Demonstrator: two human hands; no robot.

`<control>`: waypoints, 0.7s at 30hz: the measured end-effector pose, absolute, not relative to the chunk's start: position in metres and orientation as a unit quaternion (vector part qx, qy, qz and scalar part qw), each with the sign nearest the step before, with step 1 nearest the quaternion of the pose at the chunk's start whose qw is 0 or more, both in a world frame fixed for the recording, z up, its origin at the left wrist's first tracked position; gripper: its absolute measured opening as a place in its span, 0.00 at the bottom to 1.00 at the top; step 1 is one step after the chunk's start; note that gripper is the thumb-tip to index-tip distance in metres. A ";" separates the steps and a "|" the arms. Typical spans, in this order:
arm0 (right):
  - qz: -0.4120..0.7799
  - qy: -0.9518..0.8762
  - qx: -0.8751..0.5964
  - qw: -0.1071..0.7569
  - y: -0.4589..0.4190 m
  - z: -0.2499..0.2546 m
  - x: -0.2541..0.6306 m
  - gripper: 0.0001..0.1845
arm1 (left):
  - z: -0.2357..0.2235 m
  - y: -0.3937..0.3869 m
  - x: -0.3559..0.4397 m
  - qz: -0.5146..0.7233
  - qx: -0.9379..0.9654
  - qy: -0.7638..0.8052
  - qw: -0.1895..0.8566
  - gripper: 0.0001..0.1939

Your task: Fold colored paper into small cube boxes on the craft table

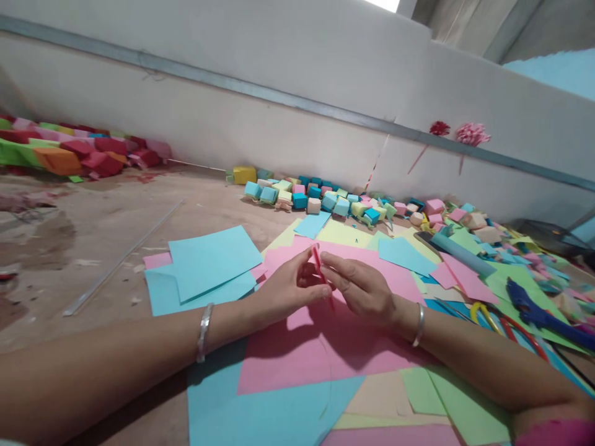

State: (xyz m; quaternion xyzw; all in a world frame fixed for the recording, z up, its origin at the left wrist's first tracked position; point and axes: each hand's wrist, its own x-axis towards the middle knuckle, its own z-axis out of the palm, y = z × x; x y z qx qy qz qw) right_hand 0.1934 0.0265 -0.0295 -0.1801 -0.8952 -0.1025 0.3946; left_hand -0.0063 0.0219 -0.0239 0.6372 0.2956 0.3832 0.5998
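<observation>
Over the big pink sheet (320, 347) mid-bench, both my hands meet: left hand (288, 288) & right hand (365, 288) fingers pinch a thin red paper strip (320, 269) betw. them. Paper cubes (320, 198) sit far, blue glue gun (539, 313) right.

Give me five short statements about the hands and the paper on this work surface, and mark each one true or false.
1. Both the left hand and the right hand pinch the thin red paper strip. True.
2. The hands work above a large pink paper sheet. True.
3. The small folded paper cubes are stacked in a box. False: they lie loose in a heap near the white wall.
4. The blue glue gun lies to the left of the left hand. False: it lies far right, beyond the right hand.
5. Each wrist wears a silver bangle. True.
</observation>
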 end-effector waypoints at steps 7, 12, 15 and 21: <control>0.092 -0.859 -0.246 0.439 0.025 -0.043 0.187 0.24 | -0.029 0.022 -0.007 0.380 0.621 0.261 0.634 0.30; 0.079 -0.853 -0.244 0.454 0.026 -0.039 0.185 0.23 | -0.025 0.021 -0.007 0.367 0.526 0.155 0.752 0.25; 0.003 -0.855 -0.204 0.476 0.028 -0.033 0.187 0.23 | -0.026 0.024 -0.006 0.368 0.487 0.135 0.780 0.29; -0.077 -0.859 -0.201 0.464 0.031 -0.029 0.189 0.26 | -0.025 0.025 -0.006 0.374 0.573 0.208 0.699 0.24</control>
